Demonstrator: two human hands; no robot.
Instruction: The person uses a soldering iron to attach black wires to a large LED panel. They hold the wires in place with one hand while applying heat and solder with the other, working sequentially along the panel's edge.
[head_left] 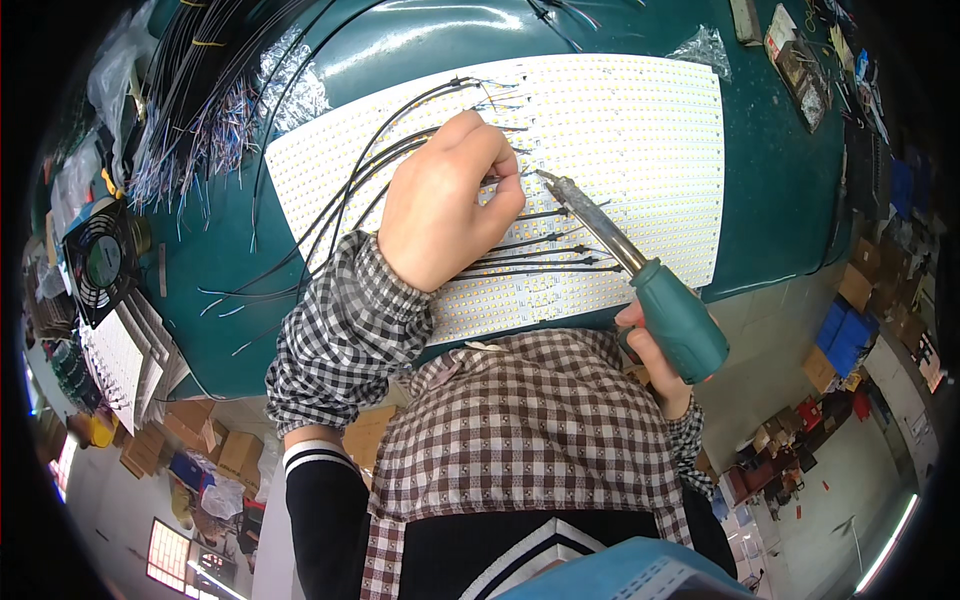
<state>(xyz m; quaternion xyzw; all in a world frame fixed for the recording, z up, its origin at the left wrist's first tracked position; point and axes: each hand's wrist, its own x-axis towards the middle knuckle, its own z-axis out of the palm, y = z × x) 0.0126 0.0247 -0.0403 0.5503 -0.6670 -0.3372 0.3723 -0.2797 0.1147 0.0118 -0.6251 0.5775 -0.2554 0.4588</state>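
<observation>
A white LED panel point(630, 130), dotted with rows of small yellow chips, lies on the green tabletop. Over its middle, my left hand point(455, 195) is closed in a pinch on a thin wire point(490, 180) at the board. Several black cables point(540, 256) cross the panel's left half and end along its centre line. My right hand point(655, 350) is wrapped round the green handle of a soldering iron point(685, 320). The iron's tip points up and left, just right of my left fingertips; whether it touches the board, I cannot tell.
Bundled black cables point(200, 90) with bare coloured ends lie at the far left, next to clear plastic wrap point(290, 85). A small fan point(100, 255) stands at the left edge above stacked white panels point(125, 360). At the far right sits a worn box point(795, 75).
</observation>
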